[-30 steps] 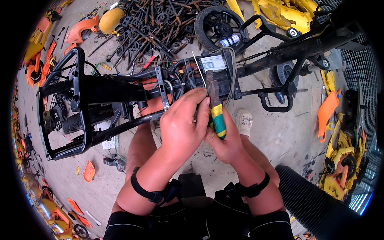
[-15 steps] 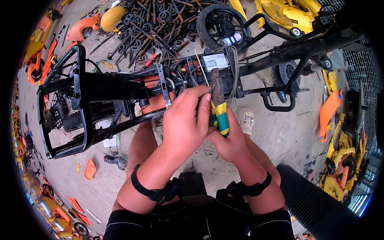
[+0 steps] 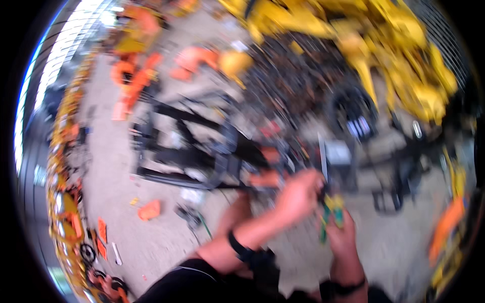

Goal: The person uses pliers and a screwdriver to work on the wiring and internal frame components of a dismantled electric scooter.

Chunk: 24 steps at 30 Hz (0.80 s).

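Observation:
The view is smeared by motion. My right hand (image 3: pixel 341 236) is closed around a pair of pliers (image 3: pixel 334 211) with green and yellow handles, its jaws pointing away from me. Beside the jaws, the fingertips of my left hand (image 3: pixel 298 194) are pinched together; what lies between them is too blurred to tell. A thin pale strip (image 3: pixel 323 155) rises just beyond those fingertips, next to a silver box (image 3: pixel 338 153) on a black vehicle frame (image 3: pixel 222 164). Whether my fingers touch the strip cannot be told.
Beyond the frame lies a heap of dark, rusty metal parts (image 3: pixel 298 76), with a black wheel (image 3: pixel 348 108) at its right. Yellow body panels (image 3: pixel 404 55) are piled at the far right. Orange pieces (image 3: pixel 192 61) and a small power tool (image 3: pixel 188 216) lie on the concrete floor.
My view has swung left, so the frame and both hands appear farther right and lower. The pliers remain in my right hand, their handles now seeming wider apart.

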Each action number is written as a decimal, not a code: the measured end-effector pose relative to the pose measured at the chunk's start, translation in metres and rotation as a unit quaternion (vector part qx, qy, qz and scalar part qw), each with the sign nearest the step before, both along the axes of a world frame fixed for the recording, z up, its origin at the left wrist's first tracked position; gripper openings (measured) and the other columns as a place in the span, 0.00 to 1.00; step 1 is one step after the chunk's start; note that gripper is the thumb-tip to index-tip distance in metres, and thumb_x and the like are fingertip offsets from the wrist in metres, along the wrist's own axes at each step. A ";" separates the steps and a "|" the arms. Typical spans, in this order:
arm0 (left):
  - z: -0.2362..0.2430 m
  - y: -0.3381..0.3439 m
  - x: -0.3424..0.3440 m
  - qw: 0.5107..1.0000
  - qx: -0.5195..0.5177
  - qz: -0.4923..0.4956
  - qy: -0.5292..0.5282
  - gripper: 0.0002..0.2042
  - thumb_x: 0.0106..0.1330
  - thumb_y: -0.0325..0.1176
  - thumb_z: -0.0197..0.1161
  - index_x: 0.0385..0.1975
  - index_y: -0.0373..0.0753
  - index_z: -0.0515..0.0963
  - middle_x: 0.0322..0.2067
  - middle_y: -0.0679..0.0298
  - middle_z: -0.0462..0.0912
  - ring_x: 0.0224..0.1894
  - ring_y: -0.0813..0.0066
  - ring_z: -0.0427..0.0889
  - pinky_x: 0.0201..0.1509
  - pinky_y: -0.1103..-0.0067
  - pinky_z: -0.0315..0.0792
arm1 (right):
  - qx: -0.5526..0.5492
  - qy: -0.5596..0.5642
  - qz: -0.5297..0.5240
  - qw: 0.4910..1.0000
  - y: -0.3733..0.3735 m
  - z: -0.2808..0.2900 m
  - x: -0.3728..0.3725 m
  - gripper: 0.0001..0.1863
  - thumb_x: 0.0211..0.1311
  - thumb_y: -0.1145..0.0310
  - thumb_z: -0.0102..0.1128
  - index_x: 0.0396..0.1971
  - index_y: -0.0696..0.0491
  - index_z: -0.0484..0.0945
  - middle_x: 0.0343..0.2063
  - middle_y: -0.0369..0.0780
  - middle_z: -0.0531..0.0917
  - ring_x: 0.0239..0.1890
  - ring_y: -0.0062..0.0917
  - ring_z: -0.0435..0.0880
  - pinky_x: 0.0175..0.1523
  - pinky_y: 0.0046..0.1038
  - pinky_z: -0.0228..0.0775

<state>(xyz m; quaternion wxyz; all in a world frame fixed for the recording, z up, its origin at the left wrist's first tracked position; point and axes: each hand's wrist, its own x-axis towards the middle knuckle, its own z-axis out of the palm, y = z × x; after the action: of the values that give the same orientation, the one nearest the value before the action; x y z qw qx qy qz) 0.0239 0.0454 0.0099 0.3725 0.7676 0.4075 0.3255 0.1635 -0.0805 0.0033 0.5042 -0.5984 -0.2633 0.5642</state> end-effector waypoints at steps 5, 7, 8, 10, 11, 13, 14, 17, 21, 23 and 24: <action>-0.017 0.010 -0.029 0.993 -0.086 0.073 0.020 0.04 0.69 0.28 0.55 0.37 0.36 0.75 0.31 0.51 0.80 0.36 0.49 0.81 0.38 0.63 0.73 | 0.033 0.072 -0.197 0.977 -0.014 0.010 0.038 0.31 0.46 0.76 0.49 0.57 0.60 0.68 0.42 0.45 0.80 0.39 0.31 0.82 0.41 0.30 0.78; -0.027 0.010 -0.025 0.996 -0.054 0.066 0.019 0.05 0.70 0.30 0.55 0.38 0.37 0.76 0.30 0.53 0.80 0.35 0.51 0.81 0.38 0.64 0.74 | 0.061 0.095 -0.254 0.961 -0.013 0.003 0.057 0.33 0.44 0.78 0.45 0.57 0.61 0.68 0.44 0.45 0.79 0.43 0.33 0.80 0.45 0.29 0.76; -0.031 0.006 -0.021 0.998 -0.026 0.060 0.009 0.05 0.70 0.31 0.55 0.38 0.37 0.76 0.30 0.53 0.80 0.36 0.51 0.81 0.38 0.64 0.74 | 0.059 0.119 -0.257 0.957 -0.015 -0.003 0.060 0.32 0.44 0.78 0.45 0.57 0.61 0.68 0.44 0.45 0.79 0.44 0.33 0.79 0.47 0.29 0.75; -0.034 0.003 -0.015 0.999 -0.008 0.029 0.021 0.08 0.69 0.35 0.57 0.40 0.38 0.77 0.31 0.55 0.81 0.36 0.53 0.82 0.39 0.64 0.74 | 0.055 0.169 -0.264 0.948 -0.018 -0.014 0.063 0.32 0.44 0.78 0.44 0.56 0.62 0.68 0.45 0.45 0.79 0.47 0.33 0.78 0.50 0.29 0.73; -0.037 -0.003 -0.011 0.999 0.011 0.029 0.016 0.09 0.69 0.35 0.59 0.41 0.38 0.78 0.31 0.55 0.81 0.36 0.53 0.82 0.38 0.65 0.75 | 0.030 0.189 -0.230 0.954 -0.023 -0.012 0.061 0.30 0.44 0.78 0.45 0.54 0.61 0.69 0.46 0.44 0.79 0.48 0.32 0.79 0.50 0.31 0.74; -0.043 -0.010 -0.007 0.999 0.033 0.022 0.015 0.09 0.68 0.37 0.61 0.41 0.39 0.78 0.31 0.56 0.81 0.35 0.54 0.82 0.37 0.66 0.75 | 0.012 0.243 -0.189 0.951 -0.026 -0.017 0.060 0.29 0.44 0.78 0.45 0.54 0.60 0.69 0.45 0.44 0.79 0.50 0.32 0.79 0.52 0.30 0.73; -0.041 -0.015 -0.004 0.999 0.034 0.018 0.017 0.10 0.67 0.37 0.61 0.41 0.39 0.79 0.31 0.56 0.81 0.35 0.54 0.82 0.36 0.66 0.75 | 0.003 0.268 -0.169 0.948 -0.029 -0.020 0.060 0.29 0.45 0.78 0.45 0.53 0.59 0.69 0.45 0.44 0.80 0.51 0.32 0.79 0.53 0.30 0.73; -0.035 -0.026 -0.001 0.998 0.052 0.014 0.046 0.09 0.66 0.36 0.62 0.41 0.38 0.79 0.31 0.56 0.81 0.35 0.54 0.82 0.35 0.66 0.75 | 0.025 0.298 -0.138 0.944 -0.032 -0.019 0.049 0.32 0.45 0.77 0.45 0.57 0.55 0.67 0.55 0.46 0.76 0.59 0.38 0.74 0.61 0.38 0.68; -0.041 -0.042 -0.005 0.993 0.107 0.039 0.002 0.08 0.66 0.34 0.61 0.38 0.36 0.78 0.32 0.56 0.82 0.35 0.53 0.82 0.35 0.65 0.76 | 0.028 0.349 -0.123 0.929 -0.040 -0.032 0.043 0.37 0.43 0.78 0.45 0.62 0.55 0.64 0.61 0.47 0.70 0.62 0.40 0.70 0.63 0.46 0.64; -0.038 -0.051 -0.006 0.995 0.084 0.049 0.012 0.08 0.66 0.34 0.61 0.37 0.36 0.78 0.32 0.55 0.82 0.34 0.52 0.82 0.35 0.65 0.76 | 0.023 0.354 -0.118 0.927 -0.042 -0.037 0.041 0.38 0.43 0.78 0.45 0.63 0.54 0.63 0.60 0.47 0.70 0.61 0.40 0.69 0.64 0.48 0.62; -0.035 -0.056 -0.005 0.996 0.072 0.052 0.016 0.08 0.66 0.34 0.60 0.37 0.36 0.78 0.32 0.55 0.82 0.34 0.52 0.82 0.35 0.64 0.76 | 0.021 0.353 -0.121 0.928 -0.043 -0.036 0.039 0.38 0.43 0.78 0.45 0.64 0.54 0.63 0.60 0.47 0.70 0.62 0.40 0.69 0.64 0.48 0.63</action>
<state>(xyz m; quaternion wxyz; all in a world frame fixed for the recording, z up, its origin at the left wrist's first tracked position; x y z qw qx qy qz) 0.0187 -0.0109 -0.0248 0.2919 0.7751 0.4284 0.3611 0.2028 -0.1238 -0.0325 0.6415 -0.3773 -0.0059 0.6679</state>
